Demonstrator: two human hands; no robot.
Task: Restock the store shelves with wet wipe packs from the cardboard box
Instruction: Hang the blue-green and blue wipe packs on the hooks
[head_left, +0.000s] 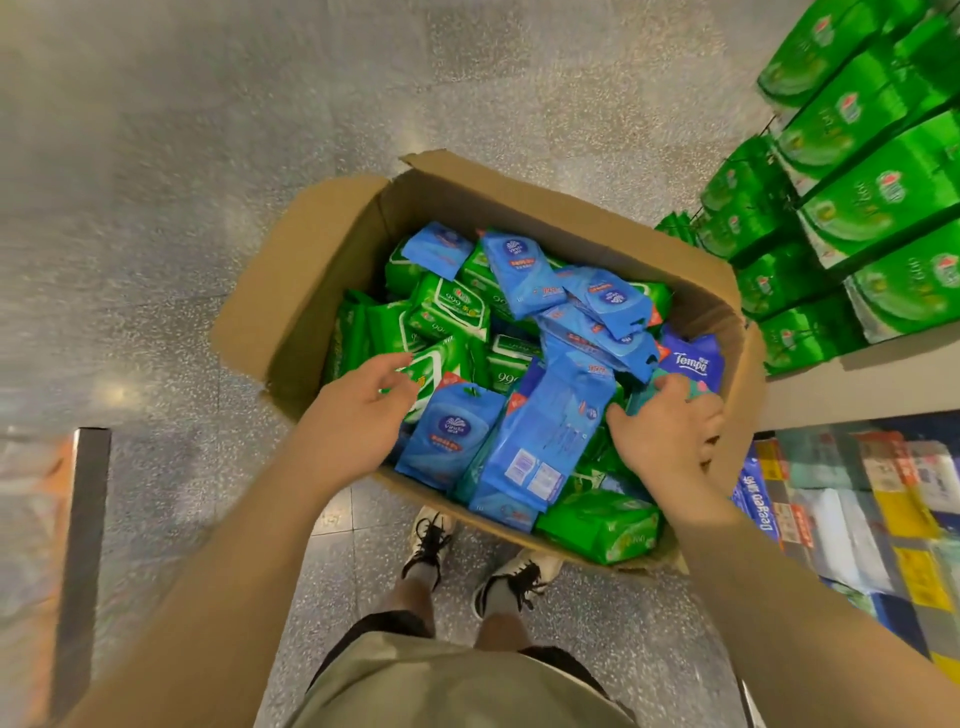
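Reaching into the cardboard box (291, 291), right hand (667, 431) grips a teal pack (649, 397) beside "Tempo"; left hand (353, 415) loose.

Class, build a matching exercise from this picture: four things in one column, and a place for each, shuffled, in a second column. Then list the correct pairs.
Things
1. Tempo pack
2. cardboard box
3. left hand
4. hanging green packs

Places
A. on the shelving at upper right
B. on the speckled floor, flaps open
C. over the box's left side, near a green pack
D. inside the box by its right wall, just above the right hand

Pairs: 1-D, 2-B, 3-C, 4-A
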